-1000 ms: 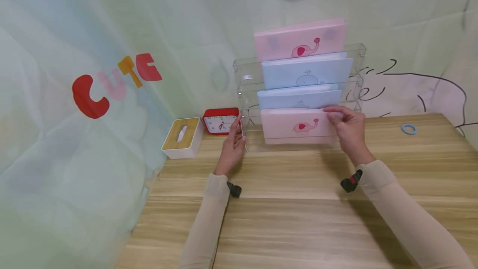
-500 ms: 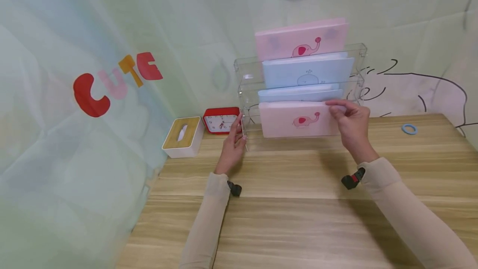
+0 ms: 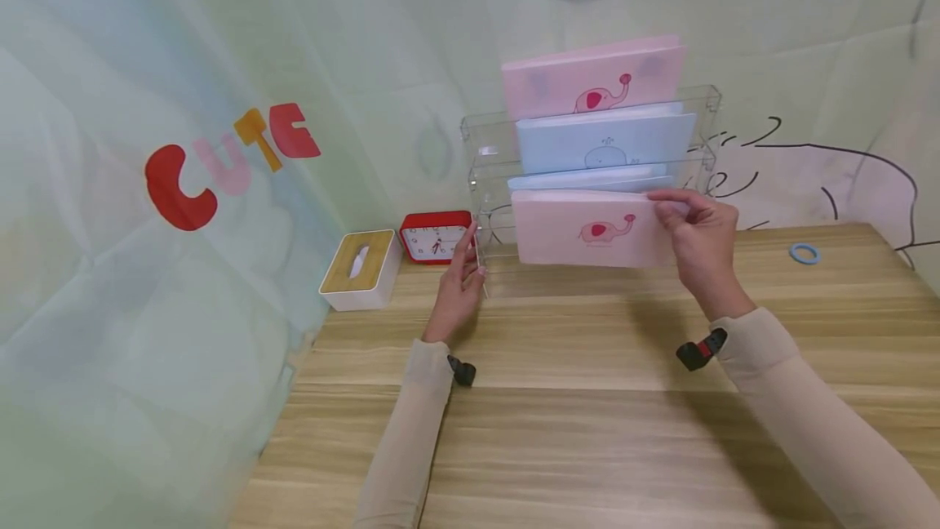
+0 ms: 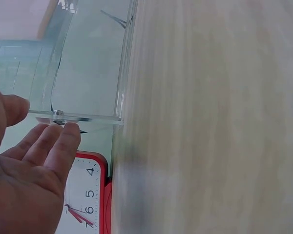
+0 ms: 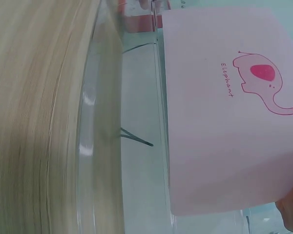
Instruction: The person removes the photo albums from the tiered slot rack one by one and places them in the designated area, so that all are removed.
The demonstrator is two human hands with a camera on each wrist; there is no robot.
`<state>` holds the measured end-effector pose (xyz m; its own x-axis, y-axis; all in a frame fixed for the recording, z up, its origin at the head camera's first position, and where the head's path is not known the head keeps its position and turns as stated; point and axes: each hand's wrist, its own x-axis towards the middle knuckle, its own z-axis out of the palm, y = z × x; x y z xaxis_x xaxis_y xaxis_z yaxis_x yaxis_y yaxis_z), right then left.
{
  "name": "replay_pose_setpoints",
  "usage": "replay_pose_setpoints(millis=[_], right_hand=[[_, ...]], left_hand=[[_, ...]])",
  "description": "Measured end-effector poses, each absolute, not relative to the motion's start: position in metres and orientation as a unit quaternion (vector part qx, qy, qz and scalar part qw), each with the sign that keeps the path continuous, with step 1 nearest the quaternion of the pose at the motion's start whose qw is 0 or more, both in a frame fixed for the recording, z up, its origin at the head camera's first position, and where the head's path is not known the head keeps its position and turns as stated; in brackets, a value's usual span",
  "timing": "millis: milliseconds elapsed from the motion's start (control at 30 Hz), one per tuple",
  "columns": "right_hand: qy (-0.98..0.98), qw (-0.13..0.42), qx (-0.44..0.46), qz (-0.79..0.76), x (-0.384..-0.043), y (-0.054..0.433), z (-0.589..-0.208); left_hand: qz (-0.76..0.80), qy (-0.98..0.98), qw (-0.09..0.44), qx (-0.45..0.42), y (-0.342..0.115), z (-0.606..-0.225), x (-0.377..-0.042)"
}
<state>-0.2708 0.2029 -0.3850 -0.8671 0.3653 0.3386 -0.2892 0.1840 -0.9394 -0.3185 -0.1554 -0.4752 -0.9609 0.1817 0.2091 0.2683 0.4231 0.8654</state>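
A clear acrylic rack [image 3: 488, 137] stands upright against the back curtain, with tiers one above another. My left hand [image 3: 457, 291] holds its left side panel, thumb and fingers on opposite sides of the clear edge in the left wrist view. My right hand [image 3: 701, 247] pinches the upper right corner of a pink notebook [image 3: 551, 227] printed with an elephant. This notebook is in front of the lowest tier, its bottom edge above the tabletop. Two light blue notebooks [image 3: 565, 145] with whales sit in the tiers above, and another pink elephant notebook [image 3: 547, 88] is in the top one.
A red alarm clock [image 3: 436, 237] stands just left of the rack, beside a white tissue box [image 3: 360, 269] with a wooden lid. A blue ring [image 3: 804, 253] lies on the wooden table [image 3: 573, 439] to the right. Colourful letters [image 3: 179, 188] hang on the left curtain.
My right hand has raised the front pink notebook and drawn it slightly right, so it now covers more of the lower blue one. The left hand has stayed on the rack.
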Motion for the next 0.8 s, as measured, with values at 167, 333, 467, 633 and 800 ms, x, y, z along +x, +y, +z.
replay_pose_setpoints(millis=[167, 333, 467, 633, 800], right_hand=[[-0.725, 0.231, -0.036, 0.648, -0.268, 0.204, -0.384], [-0.725, 0.216, -0.048, 0.653, -0.264, 0.204, -0.387], [-0.72, 0.21, -0.051, 0.66, -0.261, 0.202, -0.389], [-0.73, 0.183, -0.062, 0.656, -0.256, 0.201, -0.391], [-0.748, 0.15, -0.065, 0.643, -0.252, 0.199, -0.393]], left_hand=[[-0.528, -0.837, 0.043, -0.139, -0.155, -0.475, -0.318], [-0.53, -0.834, 0.043, -0.146, -0.155, -0.475, -0.318], [-0.529, -0.835, 0.044, -0.145, -0.154, -0.476, -0.319], [-0.531, -0.834, 0.048, -0.145, -0.154, -0.476, -0.319], [-0.53, -0.833, 0.054, -0.147, -0.154, -0.478, -0.319]])
